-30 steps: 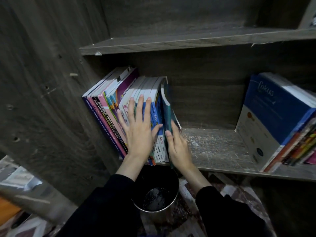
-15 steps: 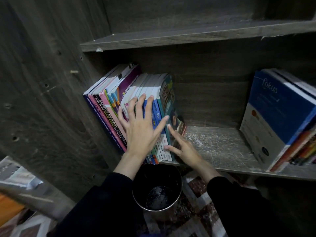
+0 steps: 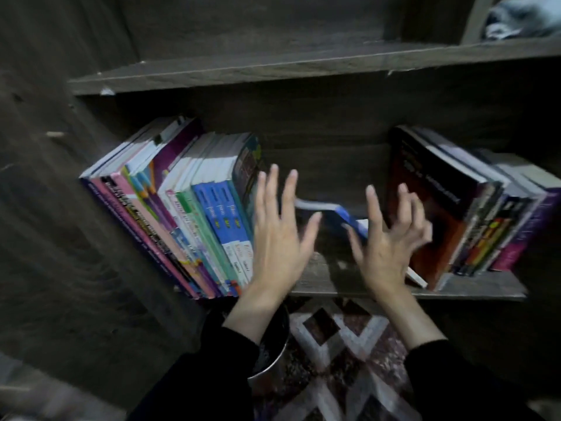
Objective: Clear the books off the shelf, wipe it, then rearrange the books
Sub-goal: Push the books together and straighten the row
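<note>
Two open hands hover before a dark wooden bookcase, mid-job on the middle shelf (image 3: pixel 318 282). The left hand (image 3: pixel 276 238), at the centre of the scene, has its fingers straight and fanned, just beside the end of the left stack of books (image 3: pixel 188 214). That stack sits at 9 o'clock and leans against the cabinet's side wall. The right hand (image 3: pixel 388 241), toward 3 o'clock, is blurred, its fingers spread and slightly bent, gripping nothing visible. Whether it touches the dark red cover behind it cannot be told. That cover fronts the right stack of books (image 3: pixel 473 208), which tilts the other way at 3 o'clock. Between the hands a blue book (image 3: pixel 346 215) slants loose in the gap, too smeared to read.

Every book in view is on the shelf, none on the floor, and neither hand holds a cloth. The bare board in the gap shows whitish streaks. Clearing may have barely begun, or the rearranging may be nearly done; the scene does not settle which. The loose blue book looks like the next one to handle.

A metal bucket (image 3: pixel 270 350) stands on a patterned rug (image 3: pixel 343 344) at 6 o'clock. Grey fabric (image 3: pixel 522 19) lies above the upper shelf (image 3: pixel 303 68) at 1 o'clock.
</note>
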